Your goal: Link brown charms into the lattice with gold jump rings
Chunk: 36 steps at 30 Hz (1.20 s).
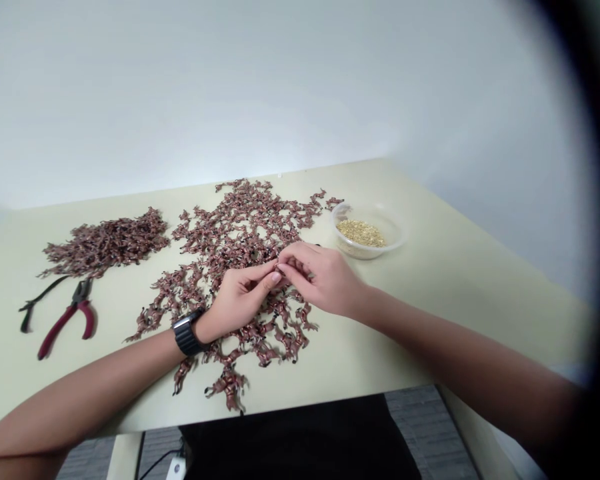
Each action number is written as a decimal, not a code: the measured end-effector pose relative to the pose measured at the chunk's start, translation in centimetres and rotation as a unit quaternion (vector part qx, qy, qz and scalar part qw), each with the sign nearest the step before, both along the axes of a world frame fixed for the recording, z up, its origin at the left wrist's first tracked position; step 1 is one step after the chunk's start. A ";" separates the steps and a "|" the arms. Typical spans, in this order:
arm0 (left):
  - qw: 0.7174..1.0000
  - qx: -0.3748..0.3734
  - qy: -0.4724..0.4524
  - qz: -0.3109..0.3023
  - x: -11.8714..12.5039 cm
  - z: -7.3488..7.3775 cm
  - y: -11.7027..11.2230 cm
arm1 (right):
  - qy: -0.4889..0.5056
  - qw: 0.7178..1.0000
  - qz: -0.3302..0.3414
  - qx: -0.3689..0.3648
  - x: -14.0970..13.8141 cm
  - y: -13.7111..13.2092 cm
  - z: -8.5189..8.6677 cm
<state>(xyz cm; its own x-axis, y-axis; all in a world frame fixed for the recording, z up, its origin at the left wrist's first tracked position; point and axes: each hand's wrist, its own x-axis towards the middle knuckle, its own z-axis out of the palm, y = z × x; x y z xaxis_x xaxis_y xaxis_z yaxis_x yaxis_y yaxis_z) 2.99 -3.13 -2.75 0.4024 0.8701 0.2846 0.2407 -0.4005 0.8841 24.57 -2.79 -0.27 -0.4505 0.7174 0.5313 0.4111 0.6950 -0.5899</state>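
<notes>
My left hand (245, 295), with a black-banded watch (187, 332) on its wrist, has thumb and forefinger pinched together. Its fingertips meet those of my right hand (320, 277), which is closed in a pinch as well. Whatever sits between the fingertips is too small and too covered to make out. Both hands are over a spread of small brown animal-shaped figurines (245, 227), which look like horses. Beyond my right hand stands a clear plastic bowl (397, 233) holding many tiny gold-coloured pieces (361, 233).
A denser heap of brown figurines (113, 243) lies at the left. In front of it are red-handled pliers (75, 310) and a thin black strip (43, 293). The pale table (355, 367) meets a white wall. Below its front edge, a white socket block (177, 468) shows.
</notes>
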 end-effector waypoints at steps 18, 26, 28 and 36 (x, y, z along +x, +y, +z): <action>0.983 -0.127 -0.130 -0.028 0.4 0.1 0.2 | 0.092 0.986 -0.068 -0.124 0.7 1.3 0.1; 0.997 -0.058 -0.047 -0.010 -0.1 -0.6 0.4 | 0.023 1.000 -0.006 0.012 0.7 0.7 0.8; 0.999 -0.036 -0.026 -0.010 -0.1 -0.6 0.3 | 0.020 0.999 0.007 0.035 0.7 0.7 0.8; 0.998 -0.010 0.051 -0.033 0.1 0.4 -0.3 | -0.102 0.986 0.046 0.120 1.2 1.1 0.9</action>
<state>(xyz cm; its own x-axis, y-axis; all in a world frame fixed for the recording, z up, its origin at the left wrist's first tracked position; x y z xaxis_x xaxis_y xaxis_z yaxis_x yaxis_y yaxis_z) 3.09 -3.40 -2.37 0.4847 0.8459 0.2224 0.3035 -0.4011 0.8643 25.82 -1.69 0.60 -0.6233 0.5330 0.5722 0.4327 0.8446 -0.3154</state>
